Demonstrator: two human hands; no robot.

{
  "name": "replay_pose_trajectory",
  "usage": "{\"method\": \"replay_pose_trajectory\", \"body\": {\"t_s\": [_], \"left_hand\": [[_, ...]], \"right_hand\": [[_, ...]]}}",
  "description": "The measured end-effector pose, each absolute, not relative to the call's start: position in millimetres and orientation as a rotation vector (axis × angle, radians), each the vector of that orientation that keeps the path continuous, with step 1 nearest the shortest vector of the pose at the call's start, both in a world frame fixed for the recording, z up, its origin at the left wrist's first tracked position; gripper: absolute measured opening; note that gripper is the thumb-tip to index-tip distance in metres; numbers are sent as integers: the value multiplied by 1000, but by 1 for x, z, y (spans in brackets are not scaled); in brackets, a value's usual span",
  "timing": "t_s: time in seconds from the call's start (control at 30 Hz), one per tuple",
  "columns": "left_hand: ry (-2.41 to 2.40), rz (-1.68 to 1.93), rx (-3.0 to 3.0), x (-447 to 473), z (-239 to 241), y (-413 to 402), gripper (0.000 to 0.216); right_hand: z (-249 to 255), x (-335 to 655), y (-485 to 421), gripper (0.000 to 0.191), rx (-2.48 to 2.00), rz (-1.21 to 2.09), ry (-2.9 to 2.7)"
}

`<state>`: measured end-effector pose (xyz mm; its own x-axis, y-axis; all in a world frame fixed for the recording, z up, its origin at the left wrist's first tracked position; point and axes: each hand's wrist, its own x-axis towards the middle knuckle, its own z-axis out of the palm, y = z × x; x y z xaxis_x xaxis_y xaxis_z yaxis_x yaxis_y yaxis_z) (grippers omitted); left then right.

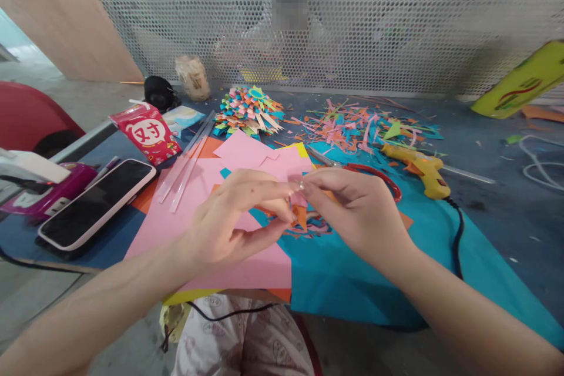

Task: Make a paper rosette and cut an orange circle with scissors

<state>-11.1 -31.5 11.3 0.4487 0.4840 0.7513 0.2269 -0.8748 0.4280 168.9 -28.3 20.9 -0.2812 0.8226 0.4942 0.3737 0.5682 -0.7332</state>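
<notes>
My left hand (247,211) and my right hand (352,205) meet at their fingertips above the coloured sheets. The left fingers are closed in a pinch beside a small orange paper piece (301,218), which seems to hang from them. Thumb and forefinger of the right hand are pressed together, with a small pink paper piece (298,197) just below the tips; how each piece is gripped is partly hidden. Under the hands, several paper strips (319,227) lie on the blue sheet (352,276). A large pink sheet (259,273) extends beneath the left hand.
Red-handled scissors (392,185) and a yellow glue gun (423,171) with a black cord lie right. Paper scraps (352,126) and a fringed paper ball (249,110) are farther back. Clear glue sticks (187,167), a phone (99,202) and a red packet (147,132) are left.
</notes>
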Motion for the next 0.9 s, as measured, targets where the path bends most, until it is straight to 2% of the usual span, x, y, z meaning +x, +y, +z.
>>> {"method": "replay_pose_trajectory", "body": {"t_s": [0.2,0.47,0.6,0.7,0.8,0.9], "left_hand": [[683,1547,2137,-7,2,-27,49],[717,1548,2025,-7,3,-26,47],[696,1545,1991,-8,5,-25,48],[680,1608,2030,-8,5,-24,49],[702,1651,2214,-11,6,-25,42],[720,1569,2490,-13,8,-28,23]], "right_hand": [[22,168,-31,29,-937,637,-1855],[25,168,-32,20,-809,661,-1921],[24,168,-32,15,-826,777,-1887],[22,170,-29,22,-870,923,-1864],[20,171,-26,22,-897,1023,-1837],[20,170,-23,17,-938,1023,-1786]]}}
